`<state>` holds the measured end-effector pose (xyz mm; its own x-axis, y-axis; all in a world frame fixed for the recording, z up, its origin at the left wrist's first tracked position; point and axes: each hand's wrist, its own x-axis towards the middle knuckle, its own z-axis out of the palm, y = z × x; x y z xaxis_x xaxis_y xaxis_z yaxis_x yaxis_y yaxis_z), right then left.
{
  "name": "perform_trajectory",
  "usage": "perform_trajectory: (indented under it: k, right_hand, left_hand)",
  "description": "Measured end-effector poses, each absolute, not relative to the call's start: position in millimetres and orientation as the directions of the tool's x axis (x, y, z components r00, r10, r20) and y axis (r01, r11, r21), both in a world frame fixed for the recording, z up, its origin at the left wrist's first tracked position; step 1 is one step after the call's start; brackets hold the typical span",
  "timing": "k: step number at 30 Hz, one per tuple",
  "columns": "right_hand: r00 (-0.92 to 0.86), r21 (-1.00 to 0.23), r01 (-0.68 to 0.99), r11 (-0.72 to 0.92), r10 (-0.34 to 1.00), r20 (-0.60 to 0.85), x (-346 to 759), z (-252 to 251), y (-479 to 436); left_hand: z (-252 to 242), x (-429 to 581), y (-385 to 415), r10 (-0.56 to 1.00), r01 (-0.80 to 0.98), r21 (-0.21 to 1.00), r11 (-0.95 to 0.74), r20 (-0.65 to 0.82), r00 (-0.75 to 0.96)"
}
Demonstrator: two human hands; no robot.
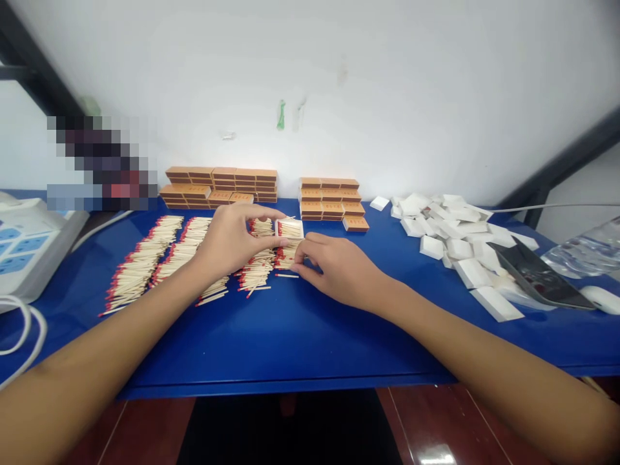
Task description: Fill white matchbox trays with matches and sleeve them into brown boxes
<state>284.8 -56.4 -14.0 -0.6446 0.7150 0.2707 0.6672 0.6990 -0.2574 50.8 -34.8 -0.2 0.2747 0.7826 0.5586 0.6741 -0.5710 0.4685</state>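
Rows of red-tipped matches (145, 258) lie spread on the blue table (290, 336). My left hand (231, 240) pinches a small white matchbox tray (289, 228) filled with matches, thumb and fingers closed on its left end. My right hand (339, 268) is just right of the tray, its fingers curled and pinched on matches (287, 257) under the tray. A few loose matches lie in front of both hands.
Stacked orange matchbox sleeves (223, 186) and a second stack (330, 199) stand against the white wall. A heap of white inner trays (450, 232) lies at the right, with a dark phone (537, 276), a white mouse (603, 298) and a plastic bag. A white power strip (24, 245) sits left.
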Motion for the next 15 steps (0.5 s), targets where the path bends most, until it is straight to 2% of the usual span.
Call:
perform_trajectory:
  k: [11, 15]
  right_hand:
    - [-0.667, -0.228, 0.673, 0.704, 0.71, 0.223, 285.7, -14.5, -53.0]
    - [-0.686, -0.266, 0.642, 0.72, 0.693, 0.22, 286.9, -8.6, -56.2]
  left_hand:
    - [-1.3, 50.0, -34.2, 0.786, 0.666, 0.482, -0.569, 0.558, 0.267]
    - [0.2, 49.5, -33.6, 0.781, 0.671, 0.468, -0.575, 0.558, 0.28]
